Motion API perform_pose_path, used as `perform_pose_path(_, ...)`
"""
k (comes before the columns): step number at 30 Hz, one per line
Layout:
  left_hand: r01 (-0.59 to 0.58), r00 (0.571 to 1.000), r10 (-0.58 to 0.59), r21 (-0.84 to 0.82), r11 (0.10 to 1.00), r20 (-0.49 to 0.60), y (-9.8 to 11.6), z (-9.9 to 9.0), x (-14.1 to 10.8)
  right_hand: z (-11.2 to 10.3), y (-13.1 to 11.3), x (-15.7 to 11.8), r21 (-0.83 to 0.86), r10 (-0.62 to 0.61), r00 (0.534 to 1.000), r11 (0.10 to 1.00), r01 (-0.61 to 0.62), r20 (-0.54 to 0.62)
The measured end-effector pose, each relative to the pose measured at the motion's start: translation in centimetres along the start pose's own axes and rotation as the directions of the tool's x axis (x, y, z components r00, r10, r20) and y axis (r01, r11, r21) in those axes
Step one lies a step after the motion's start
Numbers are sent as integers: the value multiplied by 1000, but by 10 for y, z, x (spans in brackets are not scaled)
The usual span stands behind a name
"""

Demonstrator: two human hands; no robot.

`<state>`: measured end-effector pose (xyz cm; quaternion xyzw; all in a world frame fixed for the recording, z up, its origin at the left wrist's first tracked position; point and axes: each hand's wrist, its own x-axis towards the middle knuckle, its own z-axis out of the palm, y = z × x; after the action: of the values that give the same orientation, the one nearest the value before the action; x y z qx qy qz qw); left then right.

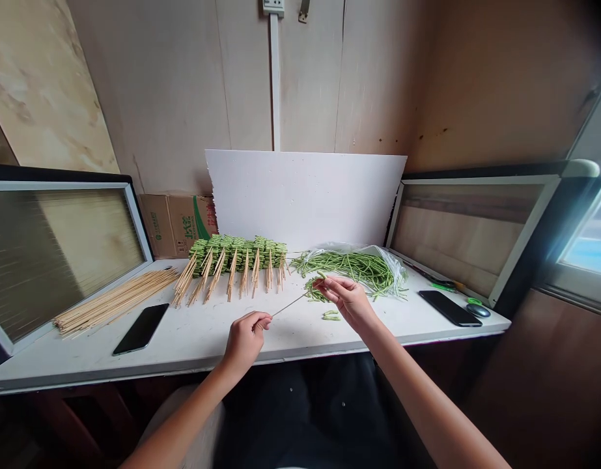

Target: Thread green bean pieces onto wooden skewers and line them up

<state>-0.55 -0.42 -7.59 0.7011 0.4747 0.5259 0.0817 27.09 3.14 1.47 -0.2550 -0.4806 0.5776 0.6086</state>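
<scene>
You're pinching a thin skewer w/ yr L hand, & yr R hand's pinching a slim green bean bit above the smooth white counter.

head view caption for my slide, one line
Left hand holds a bamboo skewer toward green long beans in the right hand, beside rows of skewered beans
</scene>
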Motion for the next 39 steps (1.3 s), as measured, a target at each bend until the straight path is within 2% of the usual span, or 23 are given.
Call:
perform_pose_path(4, 18, 1000, -19, -46, 999, -8, 4, -4, 4, -1, -5, 0, -15, -8, 1000, 1000, 8, 6)
perform_pose_path(9, 110, 993, -106, -132, 985, 43, 7, -10, 12, -8, -9, 2, -35, -57, 998, 998, 57, -24)
perform_pose_path(13, 101, 994, -98, -114, 988, 39, 7, -10, 12, -9, -6, 3, -112, -97, 992, 990, 89, -75)
perform_pose_path(20, 110, 993, -105, -85, 990, 58, 3, -5, 6, 3, 1, -3, -180, -108, 987, 980, 86, -116)
perform_pose_path(29, 81, 996, -79, -75, 994, 35, 14, 0, 2, 23, 30, -9, -262, -81, 997, 962, 76, -7)
perform_pose_path(35, 120, 991, -114, -82, 989, 73, 16, -2, 4, 20, 30, -8, -296, 15, 999, 955, -6, 30)
perform_pose_path(39, 160, 980, -147, -90, 983, 135, 16, -2, 3, 16, 30, -6, -321, 40, 997, 947, -15, 72)
